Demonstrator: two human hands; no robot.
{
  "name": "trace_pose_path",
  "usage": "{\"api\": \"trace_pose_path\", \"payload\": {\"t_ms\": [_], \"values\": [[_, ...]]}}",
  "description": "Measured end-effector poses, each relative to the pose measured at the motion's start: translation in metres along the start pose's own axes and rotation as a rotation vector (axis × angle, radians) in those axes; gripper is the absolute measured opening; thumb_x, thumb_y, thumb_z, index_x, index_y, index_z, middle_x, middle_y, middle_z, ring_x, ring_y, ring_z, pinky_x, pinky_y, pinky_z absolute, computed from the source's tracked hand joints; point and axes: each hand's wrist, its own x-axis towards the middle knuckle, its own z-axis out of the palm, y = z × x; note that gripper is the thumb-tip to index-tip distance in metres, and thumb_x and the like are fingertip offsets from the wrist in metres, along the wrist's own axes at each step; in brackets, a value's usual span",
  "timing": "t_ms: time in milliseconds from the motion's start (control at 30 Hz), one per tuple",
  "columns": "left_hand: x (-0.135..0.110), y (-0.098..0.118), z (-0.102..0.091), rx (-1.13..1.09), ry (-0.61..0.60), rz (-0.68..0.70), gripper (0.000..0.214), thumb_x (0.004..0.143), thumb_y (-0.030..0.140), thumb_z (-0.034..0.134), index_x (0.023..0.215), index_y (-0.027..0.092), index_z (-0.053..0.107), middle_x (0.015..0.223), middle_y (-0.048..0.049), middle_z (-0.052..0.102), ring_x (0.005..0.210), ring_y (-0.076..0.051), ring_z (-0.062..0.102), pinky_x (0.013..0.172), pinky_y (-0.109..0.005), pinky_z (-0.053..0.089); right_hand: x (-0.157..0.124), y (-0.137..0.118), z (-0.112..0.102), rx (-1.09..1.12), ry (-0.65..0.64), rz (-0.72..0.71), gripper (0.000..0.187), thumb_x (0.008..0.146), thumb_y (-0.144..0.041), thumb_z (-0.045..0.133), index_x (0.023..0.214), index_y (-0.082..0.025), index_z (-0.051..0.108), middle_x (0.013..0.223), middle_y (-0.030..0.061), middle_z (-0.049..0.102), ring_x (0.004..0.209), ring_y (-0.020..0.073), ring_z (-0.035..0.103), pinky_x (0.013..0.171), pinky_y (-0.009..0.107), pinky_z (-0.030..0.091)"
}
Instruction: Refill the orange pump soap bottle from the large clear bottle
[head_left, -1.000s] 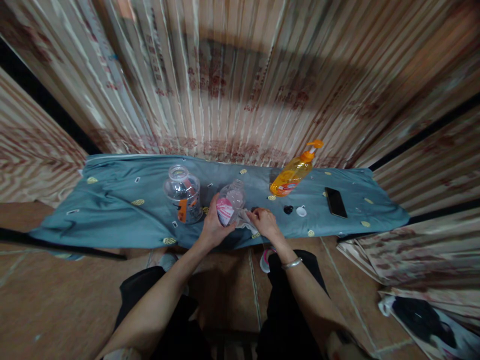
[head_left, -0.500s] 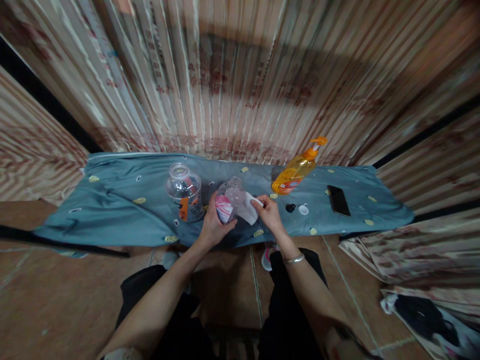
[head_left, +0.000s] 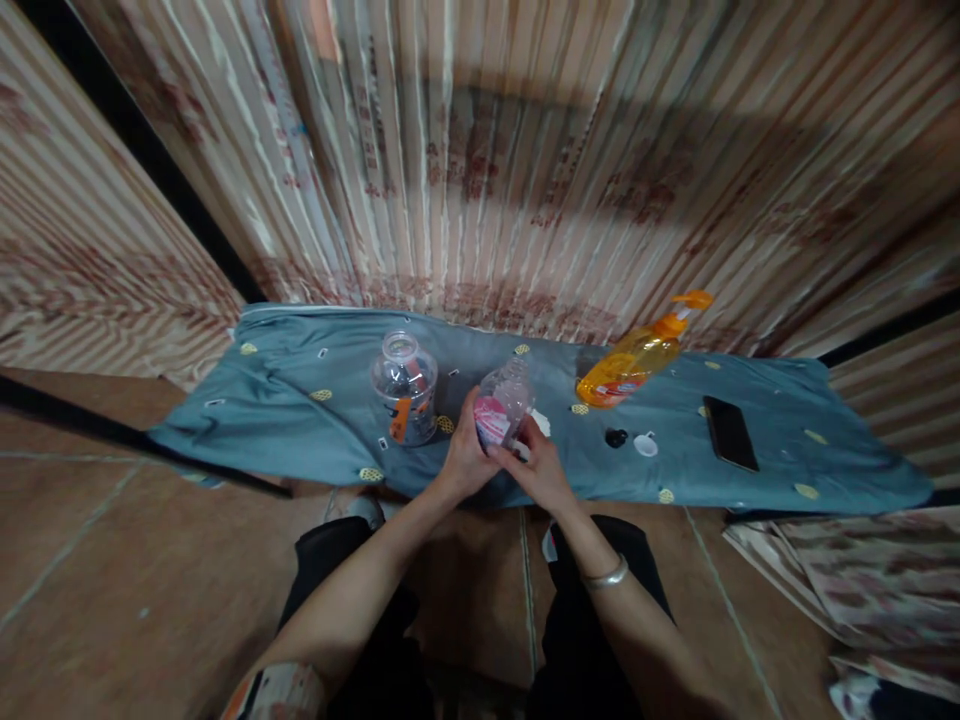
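Observation:
My left hand (head_left: pixel 466 455) is wrapped round a clear plastic bottle (head_left: pixel 514 385) with a pink-and-white label. The bottle tilts over the cloth, its ribbed neck pointing up and away, with no cap on it. My right hand (head_left: pixel 544 465) is closed against the bottle's lower right side, its thumb near my left fingertips. A white tissue-like sheet (head_left: pixel 540 423) shows past the right fingers; the hand and bottle hide most of it. Left of my hands stands a larger clear plastic jar (head_left: pixel 405 385), uncapped, with an orange-and-black print.
A yellow pump bottle (head_left: pixel 626 370) stands at the back right of the blue-green cloth (head_left: pixel 300 455). Nearer lie a small black cap (head_left: pixel 616 438), a white cap (head_left: pixel 646 445) and a phone (head_left: pixel 730 433). A pleated curtain (head_left: pixel 510 220) hangs behind; dark poles (head_left: pixel 142 150) flank the sides.
My right hand has moved in from the right, bringing the white sheet against the bottle, where it is now mostly hidden. The camera has turned slightly left, so the scene sits further right.

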Motion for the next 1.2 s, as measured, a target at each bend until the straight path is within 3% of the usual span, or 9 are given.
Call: {"api": "trace_pose_path", "payload": {"t_ms": [133,267,467,733,833,900,967,1067,1200], "values": [[-0.005,0.003,0.0,0.009,-0.026,0.015,0.134,0.078,0.035,0.109,0.19,0.019,0.037,0.178,-0.0293,0.066,0.161,-0.048,0.074,0.137,-0.069,0.059,-0.006,0.005,0.012,0.049,0.079,0.066,0.065,0.087,-0.076,0.093,0.124,-0.025,0.08,0.122,0.0147,0.094,0.115,0.0393,0.091,0.108,0.055,0.074],[-0.017,0.007,-0.007,0.006,-0.108,0.05,0.139,0.077,0.04,0.114,0.19,0.02,0.038,0.185,-0.0324,0.058,0.17,-0.052,0.065,0.137,-0.074,0.058,-0.008,0.012,0.001,0.141,0.214,0.096,0.06,0.086,-0.078,0.092,0.113,-0.026,0.078,0.106,0.0122,0.094,0.102,0.0368,0.09,0.101,0.053,0.074],[-0.03,0.021,-0.036,0.19,-0.175,0.211,0.091,0.105,0.041,0.093,0.183,0.023,0.049,0.174,-0.0265,0.069,0.164,-0.047,0.069,0.139,-0.073,0.057,0.011,0.022,-0.03,0.142,0.509,0.066,0.067,0.082,-0.082,0.088,0.115,-0.025,0.074,0.113,0.0161,0.094,0.109,0.0371,0.089,0.102,0.052,0.073],[-0.02,0.084,-0.095,0.391,0.213,0.542,0.069,0.116,0.048,0.082,0.174,0.026,0.052,0.147,-0.0171,0.078,0.134,-0.036,0.082,0.117,-0.056,0.071,0.016,0.037,-0.027,-0.213,0.386,0.156,0.057,0.085,-0.081,0.082,0.105,-0.031,0.066,0.093,0.0082,0.087,0.093,0.0354,0.085,0.087,0.045,0.068],[-0.009,0.093,-0.128,0.327,0.387,0.582,0.085,0.108,0.053,0.093,0.179,0.033,0.051,0.155,-0.0143,0.074,0.138,-0.035,0.079,0.12,-0.055,0.068,0.017,0.04,-0.023,-0.287,0.317,0.168,0.056,0.088,-0.081,0.082,0.107,-0.032,0.064,0.091,0.0069,0.086,0.089,0.036,0.085,0.079,0.043,0.066],[-0.004,0.081,-0.148,0.253,0.47,0.575,0.106,0.098,0.062,0.101,0.185,0.039,0.045,0.168,-0.0141,0.067,0.153,-0.038,0.072,0.127,-0.059,0.063,0.018,0.042,-0.021,-0.321,0.299,0.174,0.057,0.09,-0.082,0.081,0.111,-0.032,0.062,0.092,0.0078,0.085,0.089,0.0386,0.085,0.079,0.046,0.066],[-0.003,0.055,-0.161,0.19,0.536,0.383,0.123,0.089,0.071,0.104,0.187,0.041,0.036,0.184,-0.018,0.055,0.17,-0.043,0.06,0.137,-0.065,0.055,0.018,0.044,-0.02,-0.359,0.286,0.205,0.057,0.09,-0.078,0.083,0.115,-0.031,0.063,0.095,0.0091,0.086,0.092,0.0416,0.086,0.081,0.049,0.067],[-0.011,0.005,-0.162,0.001,0.518,-0.139,0.133,0.079,0.064,0.11,0.185,0.041,0.033,0.186,-0.0207,0.054,0.176,-0.043,0.057,0.141,-0.064,0.051,0.019,0.047,-0.019,-0.397,0.266,0.268,0.058,0.087,-0.064,0.087,0.125,-0.026,0.067,0.102,0.0133,0.088,0.099,0.0445,0.088,0.087,0.052,0.069],[-0.02,-0.042,-0.135,-0.012,0.457,-0.308,0.132,0.065,0.04,0.113,0.176,0.024,0.045,0.172,-0.0298,0.064,0.168,-0.052,0.064,0.139,-0.075,0.051,0.02,0.052,-0.017,-0.388,0.272,0.263,0.056,0.086,-0.053,0.089,0.131,-0.025,0.07,0.105,0.0147,0.089,0.105,0.0464,0.089,0.087,0.052,0.07]]}}
